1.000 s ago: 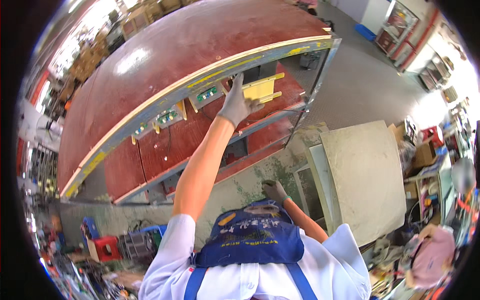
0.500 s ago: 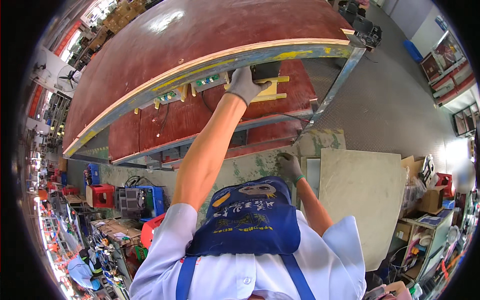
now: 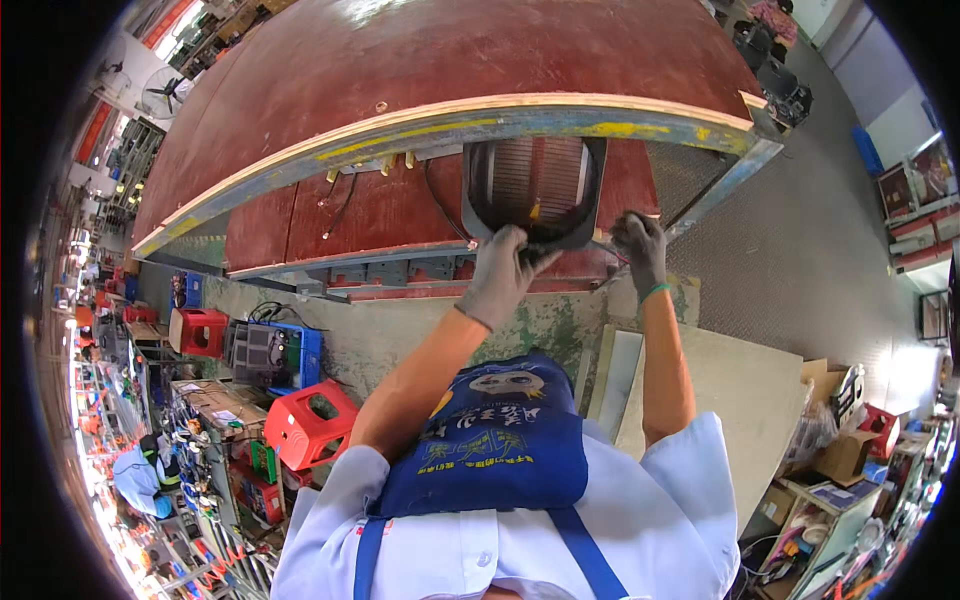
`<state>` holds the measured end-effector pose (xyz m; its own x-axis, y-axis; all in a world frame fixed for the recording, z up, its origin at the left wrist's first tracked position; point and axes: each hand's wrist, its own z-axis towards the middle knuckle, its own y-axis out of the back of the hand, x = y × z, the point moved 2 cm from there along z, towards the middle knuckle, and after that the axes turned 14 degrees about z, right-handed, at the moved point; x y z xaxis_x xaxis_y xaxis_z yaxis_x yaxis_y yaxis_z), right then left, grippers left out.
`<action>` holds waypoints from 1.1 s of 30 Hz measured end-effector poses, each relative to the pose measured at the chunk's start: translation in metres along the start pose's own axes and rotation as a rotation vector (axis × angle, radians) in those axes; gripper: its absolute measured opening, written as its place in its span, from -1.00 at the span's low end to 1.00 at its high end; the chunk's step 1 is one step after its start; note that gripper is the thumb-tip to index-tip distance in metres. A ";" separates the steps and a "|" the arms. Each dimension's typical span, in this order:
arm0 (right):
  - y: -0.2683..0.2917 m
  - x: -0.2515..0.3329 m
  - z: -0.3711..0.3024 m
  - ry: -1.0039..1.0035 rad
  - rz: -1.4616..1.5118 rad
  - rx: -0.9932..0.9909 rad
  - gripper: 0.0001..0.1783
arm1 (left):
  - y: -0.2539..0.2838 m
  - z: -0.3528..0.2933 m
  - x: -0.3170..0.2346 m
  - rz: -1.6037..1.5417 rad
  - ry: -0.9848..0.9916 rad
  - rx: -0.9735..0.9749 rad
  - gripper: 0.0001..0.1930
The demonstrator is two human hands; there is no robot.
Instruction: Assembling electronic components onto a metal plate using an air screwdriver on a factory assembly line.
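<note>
A black housing [image 3: 535, 190] with a rounded opening and a slatted panel inside sticks out from under the red tabletop, above the lower shelf. My left hand [image 3: 503, 268], in a grey glove, grips its near edge, thumb toward the right. To the right of the housing, my gloved right hand [image 3: 640, 245] is raised with its fingers curled round a thin dark cable [image 3: 612, 252]. The housing's far end is hidden beneath the tabletop.
The red tabletop [image 3: 450, 60] has a metal-framed front edge over the lower red shelf [image 3: 390, 215]. Loose cords lie on the shelf. A large pale board [image 3: 720, 390] stands at the right; a red stool [image 3: 312, 425] is at the left. Another person [image 3: 775, 20] sits far right.
The housing has come toward me from under the tabletop, with my left hand at its near edge. My right hand has risen from beside the board to the cable.
</note>
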<state>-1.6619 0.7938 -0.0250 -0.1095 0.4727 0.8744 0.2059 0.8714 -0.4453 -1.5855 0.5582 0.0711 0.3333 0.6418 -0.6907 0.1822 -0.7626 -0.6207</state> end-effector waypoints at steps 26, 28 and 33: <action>-0.116 0.034 0.199 0.450 -0.962 0.926 -0.39 | 0.114 -0.043 0.094 1.505 -0.820 -0.245 -0.69; -0.186 0.026 0.113 0.357 -1.388 0.832 -0.47 | 0.116 -0.053 0.064 1.660 -0.451 -0.133 -0.72; -0.190 0.091 -0.016 0.217 -1.030 0.638 -0.48 | 0.134 -0.071 0.051 0.066 -0.271 -0.073 -0.67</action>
<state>-1.6956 0.6694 0.1424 0.2365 -0.4519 0.8601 -0.3995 0.7617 0.5101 -1.4784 0.4825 -0.0207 0.0892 0.5817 -0.8085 0.2374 -0.8008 -0.5499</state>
